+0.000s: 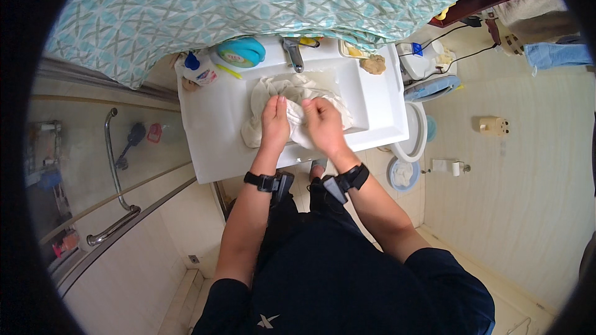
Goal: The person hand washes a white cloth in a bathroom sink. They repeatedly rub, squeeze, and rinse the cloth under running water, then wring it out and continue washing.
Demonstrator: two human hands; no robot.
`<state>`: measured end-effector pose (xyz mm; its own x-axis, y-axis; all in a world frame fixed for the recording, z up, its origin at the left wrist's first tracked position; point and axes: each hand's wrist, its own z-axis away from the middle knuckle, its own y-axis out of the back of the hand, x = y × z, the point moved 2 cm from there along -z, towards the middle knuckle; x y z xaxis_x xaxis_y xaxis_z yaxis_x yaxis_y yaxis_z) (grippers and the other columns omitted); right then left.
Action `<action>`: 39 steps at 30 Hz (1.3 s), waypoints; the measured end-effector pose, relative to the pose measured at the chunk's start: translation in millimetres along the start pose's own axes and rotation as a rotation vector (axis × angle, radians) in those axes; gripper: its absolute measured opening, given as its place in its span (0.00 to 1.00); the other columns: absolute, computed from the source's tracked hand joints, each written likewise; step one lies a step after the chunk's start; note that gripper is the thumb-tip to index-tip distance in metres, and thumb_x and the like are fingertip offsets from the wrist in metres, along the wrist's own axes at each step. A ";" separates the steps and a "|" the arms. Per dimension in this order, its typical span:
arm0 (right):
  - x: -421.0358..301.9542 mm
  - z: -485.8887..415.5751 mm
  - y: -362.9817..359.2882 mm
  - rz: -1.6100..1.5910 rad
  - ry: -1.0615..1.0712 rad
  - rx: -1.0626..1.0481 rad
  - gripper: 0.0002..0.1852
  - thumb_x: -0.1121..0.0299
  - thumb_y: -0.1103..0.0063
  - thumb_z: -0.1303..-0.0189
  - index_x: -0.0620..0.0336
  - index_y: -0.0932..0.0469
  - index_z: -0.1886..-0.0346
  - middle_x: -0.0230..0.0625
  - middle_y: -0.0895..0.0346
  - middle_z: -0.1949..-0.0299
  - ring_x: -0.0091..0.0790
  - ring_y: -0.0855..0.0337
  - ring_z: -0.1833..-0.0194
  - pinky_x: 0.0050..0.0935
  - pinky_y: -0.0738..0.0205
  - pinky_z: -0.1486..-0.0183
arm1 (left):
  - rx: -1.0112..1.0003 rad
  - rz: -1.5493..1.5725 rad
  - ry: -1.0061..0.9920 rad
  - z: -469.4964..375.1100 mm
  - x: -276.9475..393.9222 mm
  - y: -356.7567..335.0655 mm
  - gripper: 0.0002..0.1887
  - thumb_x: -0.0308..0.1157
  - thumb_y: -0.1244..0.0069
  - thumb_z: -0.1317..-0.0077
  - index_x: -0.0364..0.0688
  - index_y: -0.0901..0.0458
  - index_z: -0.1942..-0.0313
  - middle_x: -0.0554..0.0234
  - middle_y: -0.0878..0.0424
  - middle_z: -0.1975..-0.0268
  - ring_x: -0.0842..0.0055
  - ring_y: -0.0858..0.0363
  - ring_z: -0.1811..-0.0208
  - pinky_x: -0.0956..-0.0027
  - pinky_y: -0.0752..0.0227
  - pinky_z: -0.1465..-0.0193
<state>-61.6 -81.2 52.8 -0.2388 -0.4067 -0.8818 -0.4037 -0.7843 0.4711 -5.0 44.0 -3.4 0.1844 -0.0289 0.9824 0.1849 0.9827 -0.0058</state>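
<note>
A wet-looking white cloth [298, 88] lies bunched in the basin of the white washbasin [384, 102], part of it draped over the basin's left side. My left hand [275, 123] grips a fold of it near the front edge. Just to the right, my right hand [323, 123] pinches the same cloth, and a short stretch of fabric spans the gap between both hands. Above the cloth, at the back of the basin, stands a chrome faucet [294, 53]. Whether water runs from it I cannot tell.
Along the back rim sit a turquoise detergent container [241, 52], a white bottle [200, 72] and a brown sponge-like lump [374, 64]. A patterned curtain [260, 0] hangs behind. At right are a toilet [412, 132] and a blue basin [393, 181] holding white cloth; a metal grab bar [111, 158] is at left.
</note>
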 end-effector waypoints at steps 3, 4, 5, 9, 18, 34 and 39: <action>-7.0 -8.2 -17.2 0.049 -0.053 -0.099 0.24 0.55 0.42 0.23 0.67 0.19 0.71 0.42 0.24 0.80 0.35 0.25 0.73 0.40 0.25 0.62 | -0.046 0.066 0.054 3.3 8.5 -18.5 0.17 0.39 0.55 0.18 0.33 0.19 0.59 0.65 0.18 0.65 0.80 0.24 0.60 0.69 0.28 0.53; -5.1 -14.8 -18.9 -0.063 -0.156 -0.033 0.26 0.54 0.43 0.22 0.68 0.18 0.72 0.42 0.24 0.81 0.35 0.24 0.73 0.41 0.25 0.62 | -0.071 0.042 0.010 4.4 11.6 -23.0 0.17 0.40 0.55 0.18 0.34 0.20 0.59 0.67 0.20 0.65 0.82 0.25 0.61 0.71 0.28 0.54; -1.7 -21.4 -21.5 -0.173 -0.286 -0.039 0.27 0.53 0.44 0.22 0.68 0.18 0.73 0.42 0.24 0.81 0.35 0.24 0.73 0.42 0.24 0.62 | -0.119 0.009 -0.004 2.3 13.5 -25.4 0.17 0.40 0.55 0.18 0.35 0.20 0.60 0.69 0.21 0.66 0.84 0.27 0.62 0.73 0.28 0.55; 3.5 -35.5 -31.9 -0.092 -0.260 -0.191 0.32 0.50 0.47 0.21 0.71 0.17 0.73 0.44 0.21 0.79 0.33 0.24 0.73 0.40 0.25 0.63 | -0.032 0.209 0.063 -8.2 8.8 -23.7 0.18 0.39 0.55 0.18 0.32 0.16 0.55 0.65 0.14 0.59 0.80 0.19 0.56 0.71 0.25 0.49; 23.3 -41.7 -37.4 -0.257 -0.468 -0.020 0.33 0.48 0.50 0.19 0.78 0.16 0.63 0.46 0.17 0.70 0.31 0.23 0.67 0.35 0.24 0.60 | -0.067 -0.118 -0.032 -17.3 -7.1 -29.2 0.20 0.40 0.57 0.18 0.29 0.18 0.58 0.47 0.13 0.64 0.69 0.19 0.63 0.60 0.25 0.56; 18.4 -40.4 -33.5 -0.188 -0.552 0.115 0.37 0.44 0.55 0.19 0.77 0.18 0.67 0.54 0.16 0.70 0.40 0.21 0.66 0.39 0.23 0.58 | -0.201 -0.143 -0.044 -8.2 13.6 -28.2 0.17 0.37 0.56 0.17 0.33 0.17 0.59 0.61 0.14 0.62 0.78 0.20 0.60 0.70 0.24 0.52; 18.2 -35.1 -41.0 -0.225 -0.422 0.024 0.41 0.41 0.60 0.18 0.76 0.18 0.68 0.51 0.18 0.74 0.45 0.22 0.73 0.44 0.23 0.64 | -0.127 -0.043 -0.018 -12.4 6.6 -25.5 0.17 0.38 0.55 0.18 0.32 0.16 0.52 0.60 0.13 0.60 0.79 0.21 0.58 0.68 0.24 0.50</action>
<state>-18.4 -72.9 16.5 -0.4788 0.0015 -0.8779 -0.5055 -0.8180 0.2743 3.4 16.5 1.0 0.1566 -0.0663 0.9854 0.3133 0.9496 0.0141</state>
